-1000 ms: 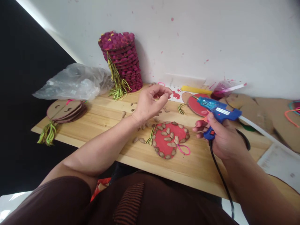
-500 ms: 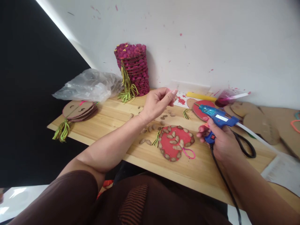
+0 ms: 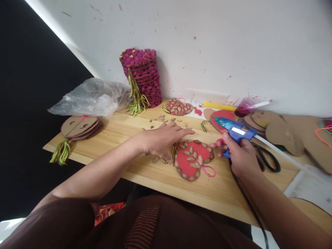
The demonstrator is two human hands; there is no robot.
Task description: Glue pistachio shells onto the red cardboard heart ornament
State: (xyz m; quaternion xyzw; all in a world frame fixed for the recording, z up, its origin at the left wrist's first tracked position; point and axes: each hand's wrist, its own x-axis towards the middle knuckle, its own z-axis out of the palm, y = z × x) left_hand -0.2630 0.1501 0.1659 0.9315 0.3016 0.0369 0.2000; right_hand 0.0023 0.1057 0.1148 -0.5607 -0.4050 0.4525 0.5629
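My right hand (image 3: 242, 155) is wrapped round the handle of a blue glue gun (image 3: 234, 129), its nozzle pointing left and a long white glue stick (image 3: 278, 150) running out of its back. My left hand (image 3: 164, 140) is open, palm down with fingers spread, just above the table at the left edge of a red heart (image 3: 188, 164). Peanuts line the heart's border and several more lie across its middle. A pink loop (image 3: 209, 171) sticks out at its right, and a green-yellow tassel (image 3: 174, 152) at its left is partly behind my fingers. Loose peanuts (image 3: 162, 117) lie around my left hand.
A second peanut-covered heart (image 3: 178, 106) lies farther back, beside a magenta textured cylinder (image 3: 142, 77). At left are a plastic bag (image 3: 90, 97) and stacked cardboard discs (image 3: 80, 127). Cardboard shapes (image 3: 285, 135), a purple-stained cup (image 3: 243, 106) and a black cable (image 3: 273, 166) occupy the right.
My left hand has come down and toward me, from raised with fingers pinched to spread low by the red heart. The farther heart it was hiding now shows. My right hand still holds the glue gun.
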